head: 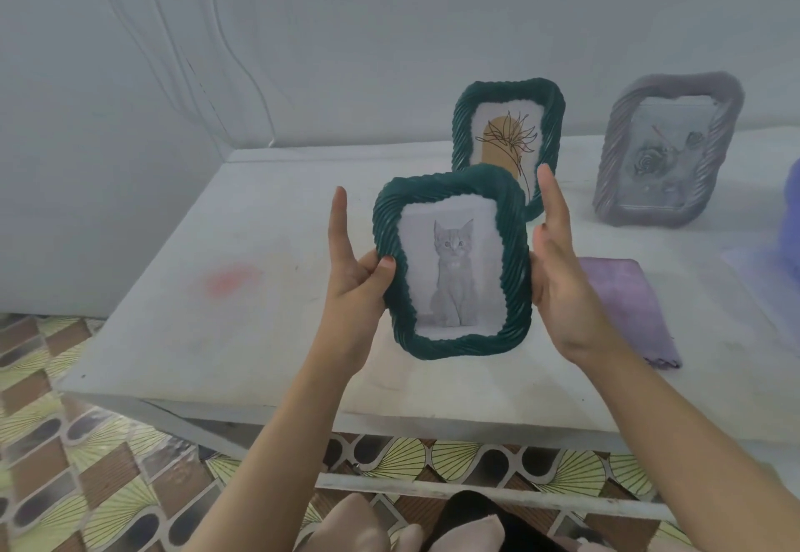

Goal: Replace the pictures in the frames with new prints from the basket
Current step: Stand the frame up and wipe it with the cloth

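Above the white counter (195,248), the green cat frame (452,265) stands upright between the hands, left hand (355,278) fingers (384,269) pinching its left edge, right hand (562,278) fingers (552,200) straight against its right edge.

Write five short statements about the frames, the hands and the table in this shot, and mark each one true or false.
1. The left hand and the right hand both hold the kitten frame. True.
2. The kitten frame is lilac. False: it is dark green; the lilac frame stands on the table.
3. The second green frame lies flat. False: it stands upright behind the held one.
4. A purple cloth lies on the table near the right hand. True.
5. The left thumb rests on the kitten frame's front. True.
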A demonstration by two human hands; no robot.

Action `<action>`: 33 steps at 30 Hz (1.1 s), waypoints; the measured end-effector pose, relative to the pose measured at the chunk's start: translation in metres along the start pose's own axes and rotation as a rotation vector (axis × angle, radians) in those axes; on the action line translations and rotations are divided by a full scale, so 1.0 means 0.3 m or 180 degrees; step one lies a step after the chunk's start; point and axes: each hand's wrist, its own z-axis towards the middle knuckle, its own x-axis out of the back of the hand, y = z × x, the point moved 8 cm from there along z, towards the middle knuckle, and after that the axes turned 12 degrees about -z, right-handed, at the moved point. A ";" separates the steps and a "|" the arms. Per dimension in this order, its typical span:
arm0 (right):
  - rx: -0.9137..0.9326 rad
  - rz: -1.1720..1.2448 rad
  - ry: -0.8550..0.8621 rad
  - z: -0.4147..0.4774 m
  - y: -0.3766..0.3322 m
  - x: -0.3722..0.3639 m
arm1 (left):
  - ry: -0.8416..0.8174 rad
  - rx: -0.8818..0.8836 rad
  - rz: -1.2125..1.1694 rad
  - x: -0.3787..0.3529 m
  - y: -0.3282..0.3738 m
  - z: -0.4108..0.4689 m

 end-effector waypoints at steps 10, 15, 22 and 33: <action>-0.0167 -0.0078 -0.0453 0.324 -0.010 -0.130 | 0.0300 -0.0201 0.0794 0.145 0.106 0.195; 0.0048 -0.0242 -0.0471 0.481 -0.006 -0.207 | 0.0546 -0.0158 0.0984 0.227 0.137 0.322; 0.0195 -0.0344 -0.0514 0.665 0.044 -0.260 | 0.0783 -0.0182 0.1140 0.303 0.144 0.486; 0.0196 -0.0148 -0.0357 0.760 0.164 -0.254 | 0.0788 -0.0297 0.1265 0.335 0.088 0.589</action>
